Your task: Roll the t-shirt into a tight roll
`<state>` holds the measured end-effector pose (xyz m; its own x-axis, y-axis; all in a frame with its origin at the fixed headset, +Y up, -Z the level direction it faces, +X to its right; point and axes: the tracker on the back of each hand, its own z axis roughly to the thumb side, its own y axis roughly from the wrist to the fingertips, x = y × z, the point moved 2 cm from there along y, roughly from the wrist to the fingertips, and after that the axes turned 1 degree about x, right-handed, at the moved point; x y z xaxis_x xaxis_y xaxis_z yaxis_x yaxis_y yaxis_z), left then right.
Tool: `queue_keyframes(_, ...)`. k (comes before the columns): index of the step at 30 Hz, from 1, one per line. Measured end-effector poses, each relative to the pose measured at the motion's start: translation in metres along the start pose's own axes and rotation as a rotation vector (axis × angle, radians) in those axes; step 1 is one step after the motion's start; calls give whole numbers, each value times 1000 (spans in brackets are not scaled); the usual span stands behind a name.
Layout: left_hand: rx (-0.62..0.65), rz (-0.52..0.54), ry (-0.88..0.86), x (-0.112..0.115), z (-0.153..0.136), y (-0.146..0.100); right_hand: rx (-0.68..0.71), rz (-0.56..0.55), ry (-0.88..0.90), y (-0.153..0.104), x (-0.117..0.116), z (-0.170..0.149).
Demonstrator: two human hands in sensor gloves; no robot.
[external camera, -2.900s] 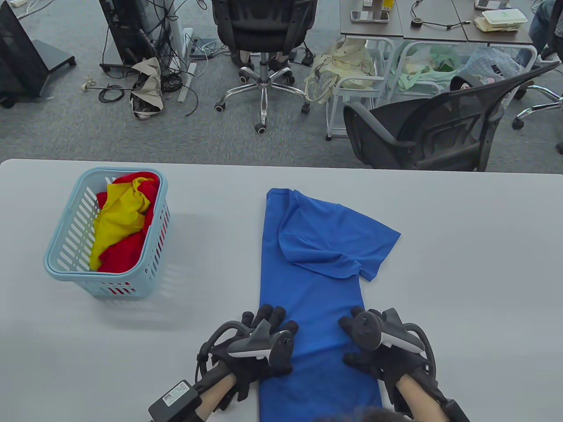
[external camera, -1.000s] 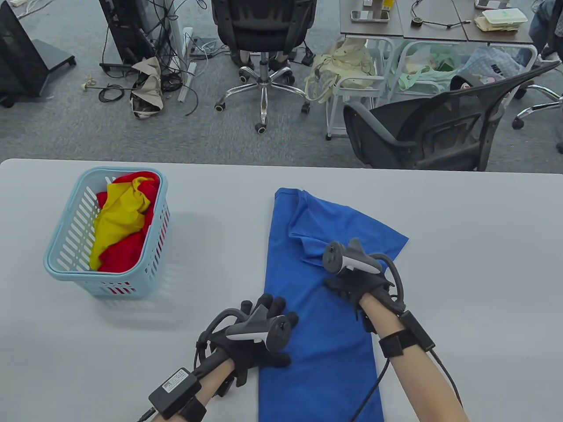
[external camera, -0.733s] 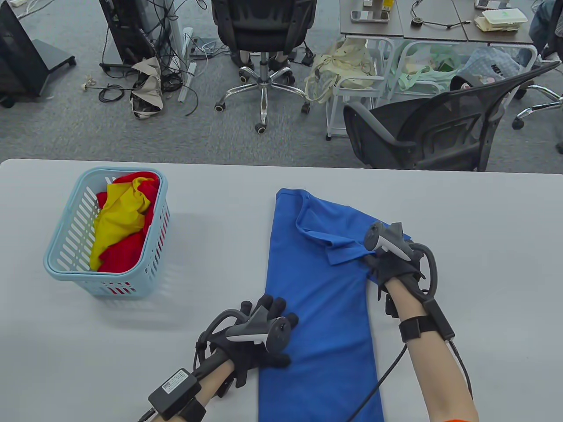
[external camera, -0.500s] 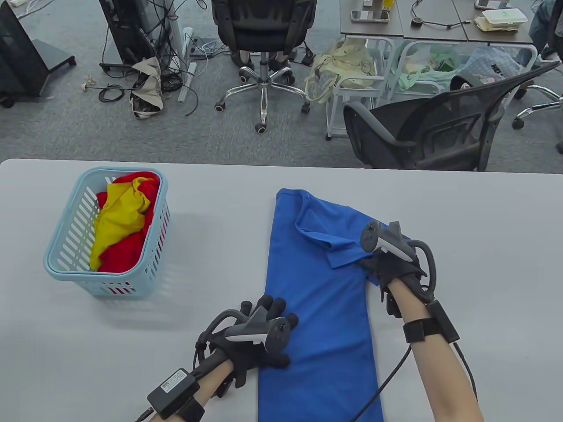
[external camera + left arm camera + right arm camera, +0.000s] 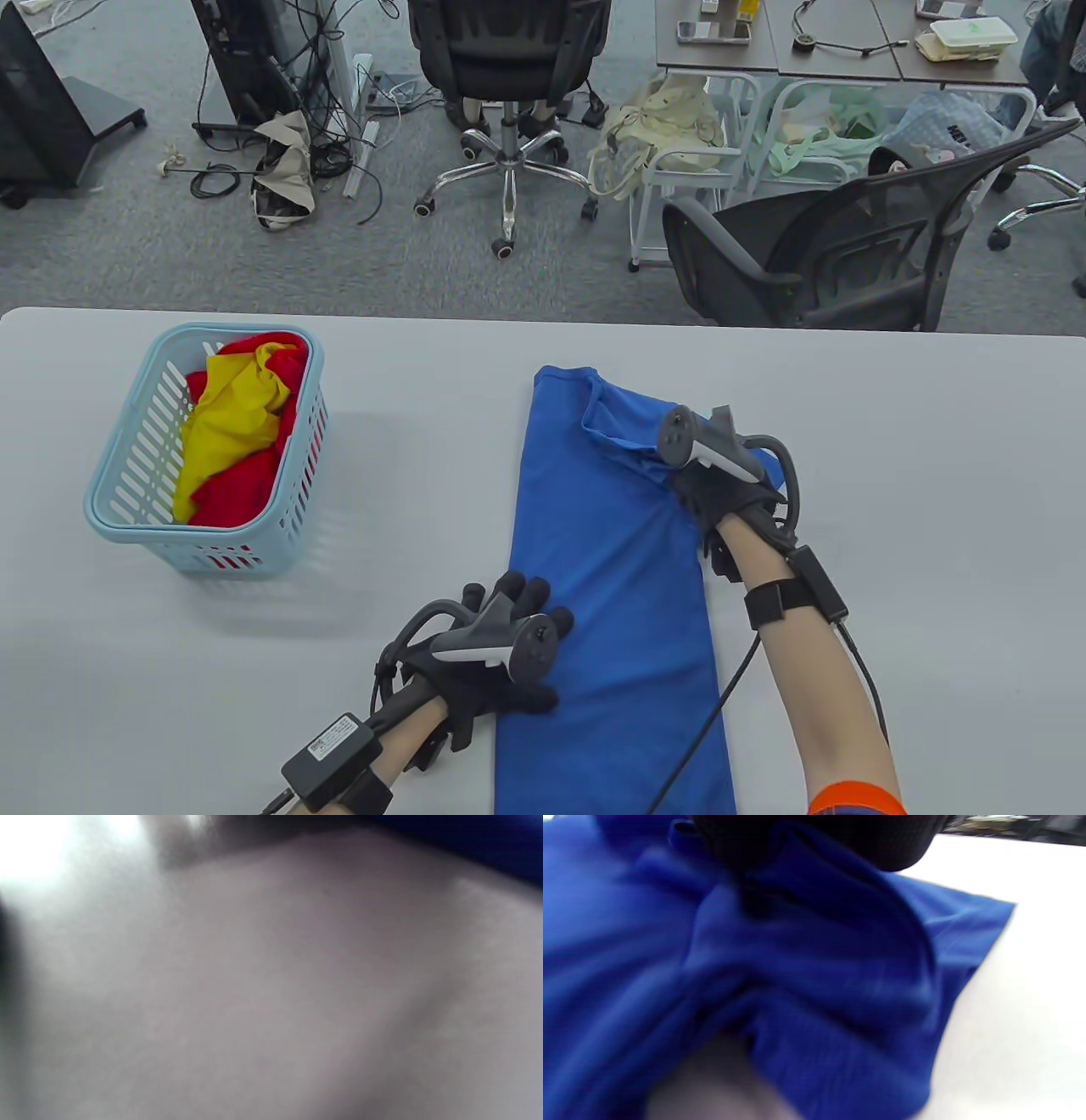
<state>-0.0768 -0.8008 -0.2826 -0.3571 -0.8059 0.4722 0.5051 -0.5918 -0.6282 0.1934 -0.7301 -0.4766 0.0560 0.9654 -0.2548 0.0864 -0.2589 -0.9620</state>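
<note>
Sleeve-tucking is the step I judge to be in hand: the blue t-shirt (image 5: 607, 586) lies on the table (image 5: 916, 475) as a long narrow strip running from the near edge toward the far side, a little right of centre, with its sleeve (image 5: 632, 429) bunched up at the far right.

My right hand (image 5: 721, 501) sits on that bunched sleeve. In the right wrist view the cloth gathers in folds under the dark glove, so I read the fingers as pinching the fabric, though the fingertips themselves are hidden.

My left hand (image 5: 501, 671) rests on the strip's near left edge, fingers (image 5: 530, 594) spread and flat, pinning it to the table. The left wrist view is a blur of grey table and tells me nothing more.

No rolling has begun. The next move, as I see it, calls for laying the sleeve flat inside the strip's outline, then bringing both hands to one end to start a firm first turn.

At the far left stands a light blue basket (image 5: 127, 501) holding red and yellow cloth (image 5: 233, 433), well apart from the shirt.
</note>
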Motion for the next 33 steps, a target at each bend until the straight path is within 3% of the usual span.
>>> queue_keyframes(3,1,-1,1,0,0,0,-188,-23,126,2,13,-42)
queue_keyframes(6,2,-2,1,1,0,0,-342,55,272,2,2,-81)
queue_keyframes(10,4,-4,2,1,0,0,-446,79,173,2,-13,-100)
queue_keyframes(13,4,-2,-3,1,0,0,-402,53,190,-5,-8,-96)
queue_keyframes(17,-11,20,-43,-4,1,-1,-162,6,151,-24,4,-57)
queue_keyframes(19,-17,36,-88,-5,6,2,-4,92,150,-27,-7,-35)
queue_keyframes(22,-61,16,97,2,12,7,61,305,64,-26,-35,-18)
queue_keyframes(26,-41,-25,55,4,8,7,-14,360,-8,-15,-58,-32)
queue_keyframes(33,-34,-60,46,7,7,8,-178,329,91,6,-55,-79)
